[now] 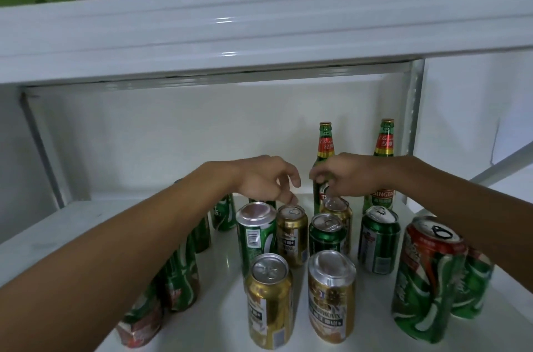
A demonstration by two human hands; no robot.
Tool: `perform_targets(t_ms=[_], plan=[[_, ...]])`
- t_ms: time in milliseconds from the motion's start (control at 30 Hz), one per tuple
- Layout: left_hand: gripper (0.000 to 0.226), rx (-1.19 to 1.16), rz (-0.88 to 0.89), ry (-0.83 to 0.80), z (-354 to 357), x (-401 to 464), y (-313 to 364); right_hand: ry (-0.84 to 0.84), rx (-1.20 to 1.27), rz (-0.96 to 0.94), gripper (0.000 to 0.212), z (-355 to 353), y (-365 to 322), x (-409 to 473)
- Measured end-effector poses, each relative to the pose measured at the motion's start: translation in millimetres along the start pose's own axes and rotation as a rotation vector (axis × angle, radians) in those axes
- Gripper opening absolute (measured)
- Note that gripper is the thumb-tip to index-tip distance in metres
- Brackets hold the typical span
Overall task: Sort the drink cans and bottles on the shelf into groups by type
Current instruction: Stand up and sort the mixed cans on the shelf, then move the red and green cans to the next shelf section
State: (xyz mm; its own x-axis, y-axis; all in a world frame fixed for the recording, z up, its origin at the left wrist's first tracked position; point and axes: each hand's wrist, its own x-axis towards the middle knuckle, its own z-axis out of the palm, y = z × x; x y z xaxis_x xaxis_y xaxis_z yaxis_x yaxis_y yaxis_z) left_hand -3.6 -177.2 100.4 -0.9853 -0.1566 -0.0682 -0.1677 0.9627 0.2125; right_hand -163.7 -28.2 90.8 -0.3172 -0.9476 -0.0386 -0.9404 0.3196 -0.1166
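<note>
Several cans stand on the white shelf [225, 288]: gold ones, green ones and red-and-green ones. Two green glass bottles [386, 144] stand at the back right. My left hand [265, 181] hovers with loosely curled fingers, its fingertips just over the top of a gold can [292, 233] in the middle row. My right hand [349, 178] hangs in front of the left bottle [325, 138], fingers curled down to the rim of the rear gold can [337, 207]. Whether it grips that can is unclear. Two more gold cans [269, 302] stand at the front.
Green cans [377, 239] and a dented red-and-green can [427, 279] fill the right side. More green cans [178, 279] line the left, partly hidden under my left forearm. An upper shelf edge [259, 31] hangs low overhead; a metal upright [415, 126] stands at the right.
</note>
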Motion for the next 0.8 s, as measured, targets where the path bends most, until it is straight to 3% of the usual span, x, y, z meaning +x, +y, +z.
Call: perform_targets(t_ms=[200,467,800], plan=[[0.025,-0.092,0.128,0.275,-19.7,-83.4,-33.7,0.199,0.101,-0.084,0.050,0.2,-20.7,-16.9],[0.012,-0.094,0.003,0.458,-18.5,-186.9,-96.1,0.427,0.230,-0.267,0.020,5.9,-79.4,-5.6],[0.035,-0.113,-0.130,0.498,39.0,-239.9,-101.0,0.369,0.280,-0.401,0.023,31.9,-164.5,-1.0]])
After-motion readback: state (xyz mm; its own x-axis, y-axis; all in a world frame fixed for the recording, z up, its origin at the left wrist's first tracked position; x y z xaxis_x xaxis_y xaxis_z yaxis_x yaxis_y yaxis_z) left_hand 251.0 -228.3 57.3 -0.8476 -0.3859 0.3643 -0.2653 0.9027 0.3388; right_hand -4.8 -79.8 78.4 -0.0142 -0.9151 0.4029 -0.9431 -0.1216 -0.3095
